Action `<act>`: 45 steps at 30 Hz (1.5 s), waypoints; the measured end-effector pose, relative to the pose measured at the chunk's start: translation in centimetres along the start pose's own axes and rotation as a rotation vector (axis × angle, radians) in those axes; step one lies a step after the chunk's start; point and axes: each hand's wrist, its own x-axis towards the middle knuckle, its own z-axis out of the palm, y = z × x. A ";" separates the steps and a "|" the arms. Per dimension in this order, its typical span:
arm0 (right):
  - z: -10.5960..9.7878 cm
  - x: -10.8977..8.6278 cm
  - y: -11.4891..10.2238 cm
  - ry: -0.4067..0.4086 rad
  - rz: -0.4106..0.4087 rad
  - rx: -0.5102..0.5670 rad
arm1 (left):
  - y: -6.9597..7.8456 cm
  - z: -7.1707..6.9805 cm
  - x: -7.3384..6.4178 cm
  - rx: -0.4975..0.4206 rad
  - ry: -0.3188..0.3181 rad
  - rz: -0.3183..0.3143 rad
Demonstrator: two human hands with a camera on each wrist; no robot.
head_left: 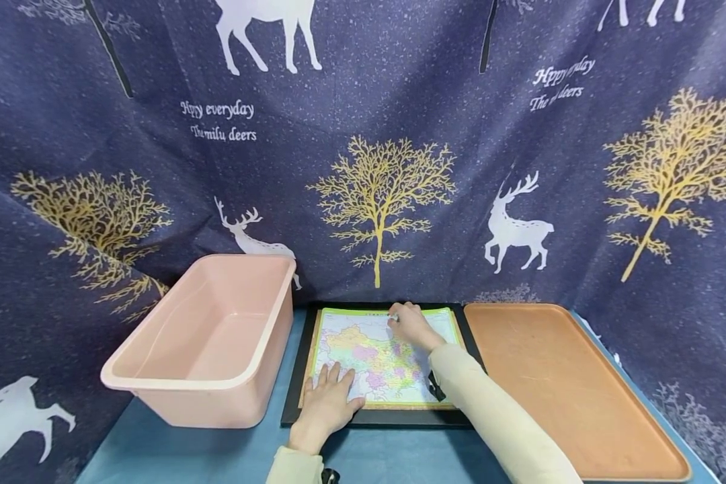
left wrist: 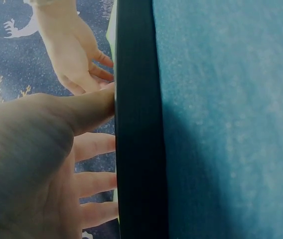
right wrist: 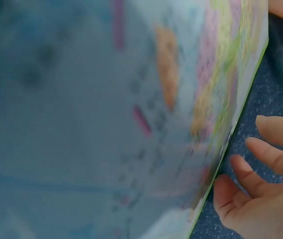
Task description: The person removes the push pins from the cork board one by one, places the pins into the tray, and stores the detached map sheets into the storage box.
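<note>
A map [head_left: 363,349] with a bright green border lies on a cork board [head_left: 306,376] in a black frame [head_left: 296,396]. My left hand [head_left: 328,401] rests with spread fingers on the map's lower left corner; its thumb [left wrist: 94,102] lies along the near side. At the map's top edge is my right hand [head_left: 413,326], its fingers bent and their tips close to the paper. In the right wrist view, the fingers [right wrist: 253,181] of that hand curl loosely beside the map's edge. Whether something small sits between its fingertips is too unclear to see.
To the left stands a deep pink plastic basin [head_left: 184,383]. A flat brown tray [head_left: 556,376] lies right of the board. All stand on a blue table [head_left: 393,457], with a dark deer-and-tree patterned cloth [head_left: 369,101] hanging behind.
</note>
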 end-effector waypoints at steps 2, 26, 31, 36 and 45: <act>0.0 0.6 0.0 0.002 0.007 -0.004 | 0.0 -0.1 0.0 0.004 0.002 -0.003; -0.7 3.6 0.9 -0.160 0.101 0.075 | 0.0 0.1 0.2 -0.005 -0.011 -0.007; -0.8 3.9 1.0 -0.186 0.094 0.065 | -0.1 0.1 0.0 -0.002 0.000 -0.003; -0.8 4.3 1.3 -0.188 0.078 0.052 | 0.0 0.1 -0.1 0.002 0.015 0.001; -0.8 4.6 1.8 -0.212 0.061 0.071 | -0.1 0.3 0.0 0.001 0.017 0.003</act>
